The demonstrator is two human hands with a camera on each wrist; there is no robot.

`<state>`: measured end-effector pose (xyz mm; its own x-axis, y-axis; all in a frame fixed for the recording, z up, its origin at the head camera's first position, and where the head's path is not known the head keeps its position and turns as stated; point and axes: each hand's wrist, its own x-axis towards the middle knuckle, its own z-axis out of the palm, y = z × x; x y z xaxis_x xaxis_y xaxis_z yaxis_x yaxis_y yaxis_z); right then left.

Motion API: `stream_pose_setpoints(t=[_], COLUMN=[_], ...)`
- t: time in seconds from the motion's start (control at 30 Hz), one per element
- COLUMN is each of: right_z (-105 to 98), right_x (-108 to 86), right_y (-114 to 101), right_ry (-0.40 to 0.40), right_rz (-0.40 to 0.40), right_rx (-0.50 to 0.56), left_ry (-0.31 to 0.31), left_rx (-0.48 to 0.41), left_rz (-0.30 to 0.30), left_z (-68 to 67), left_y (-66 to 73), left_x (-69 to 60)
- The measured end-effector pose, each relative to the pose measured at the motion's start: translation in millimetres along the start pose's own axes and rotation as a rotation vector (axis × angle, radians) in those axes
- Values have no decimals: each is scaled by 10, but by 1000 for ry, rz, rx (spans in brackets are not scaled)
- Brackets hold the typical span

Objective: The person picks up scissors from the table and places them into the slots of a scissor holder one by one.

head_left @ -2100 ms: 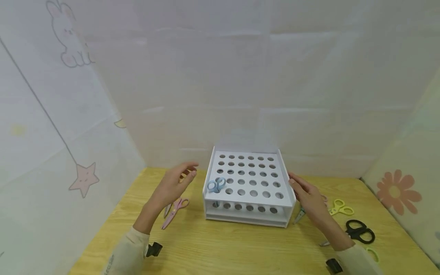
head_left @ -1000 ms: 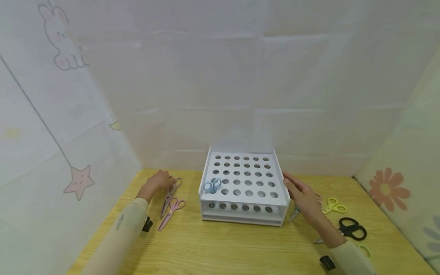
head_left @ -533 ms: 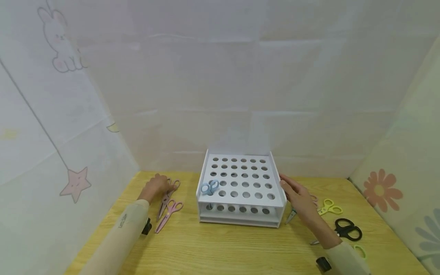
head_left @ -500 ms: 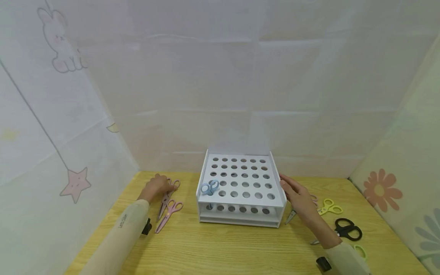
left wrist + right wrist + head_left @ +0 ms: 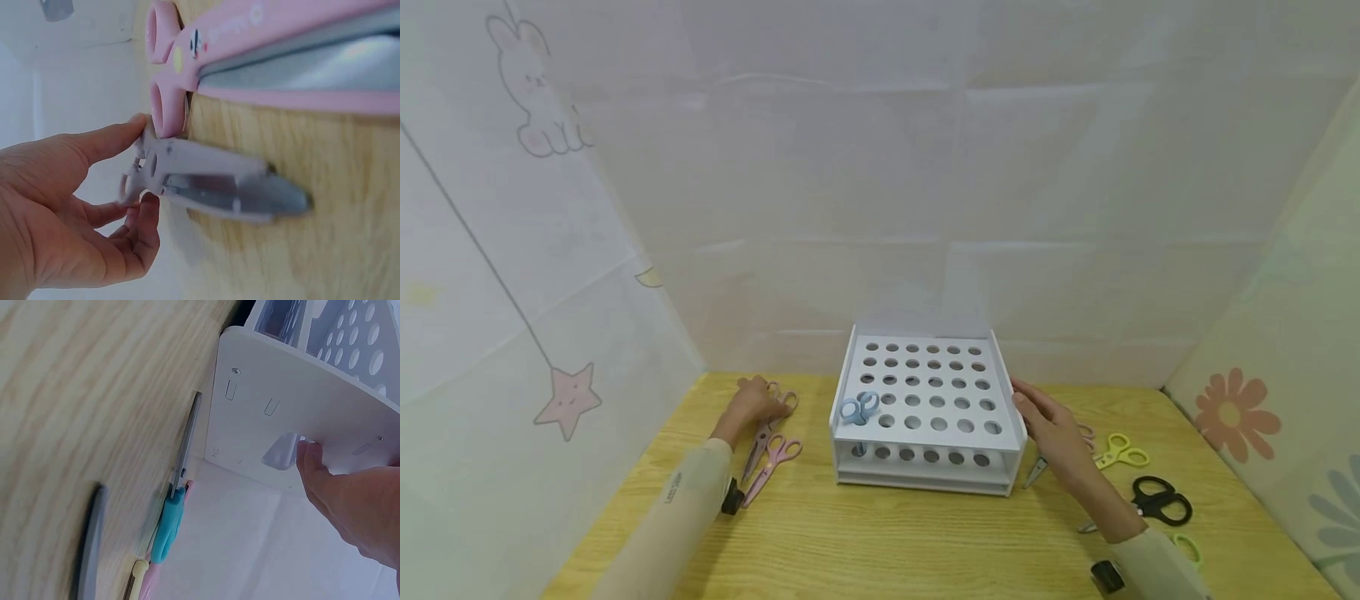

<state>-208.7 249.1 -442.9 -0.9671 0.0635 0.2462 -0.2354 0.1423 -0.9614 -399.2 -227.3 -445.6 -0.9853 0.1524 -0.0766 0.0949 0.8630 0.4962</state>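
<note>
My left hand (image 5: 756, 402) pinches the handles of the mauve scissors (image 5: 758, 446) at the table's left; in the left wrist view thumb and fingers close on the handles of these scissors (image 5: 212, 178). Beside them lie pink scissors (image 5: 767, 471), whose handle (image 5: 167, 106) is next to my thumb. My right hand (image 5: 1060, 437) rests against the right side of the white rack (image 5: 925, 433); in the right wrist view its fingertips (image 5: 309, 450) are at the cutout in the side panel (image 5: 262, 412). Light blue scissors (image 5: 860, 408) stand in a hole at the rack's front left.
Right of the rack lie teal-handled scissors (image 5: 167, 525), a pink handle (image 5: 1086, 433), yellow scissors (image 5: 1123, 452), black scissors (image 5: 1161, 502) and a light green handle (image 5: 1186, 547). Patterned white sheets (image 5: 850, 167) enclose the table (image 5: 880, 550) at the back and sides.
My left hand has gone down and left from beside the rack onto the mauve scissors and taken hold of their handles; they have shifted slightly. The right hand stays at the rack.
</note>
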Motion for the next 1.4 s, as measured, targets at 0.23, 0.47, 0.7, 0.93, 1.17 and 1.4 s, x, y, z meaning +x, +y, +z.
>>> stream_pose_setpoints(t=[0.23,0.47,0.7,0.93,1.17,1.4], right_z=[7,2,36,37,33,35], right_x=[-14,-20,-6,8,-3,-5], right_y=[17,11,1,6,4,-3], right_ry=[3,5,22,25,28,33], right_rz=[16,16,30,14,28,38], right_rx=[5,20,3,6,3,-10], left_ry=[-1,-8,-9,-12,19,39], left_rx=[-249,-349,-333,-297,-266,-289], left_rz=[38,64,75,114,151,210], left_z=[28,-17,-130,-168,-216,-457], left_y=[-84,-149,-156,-123,-21,252], left_x=[-161,-299,-360,-309,-292,-463])
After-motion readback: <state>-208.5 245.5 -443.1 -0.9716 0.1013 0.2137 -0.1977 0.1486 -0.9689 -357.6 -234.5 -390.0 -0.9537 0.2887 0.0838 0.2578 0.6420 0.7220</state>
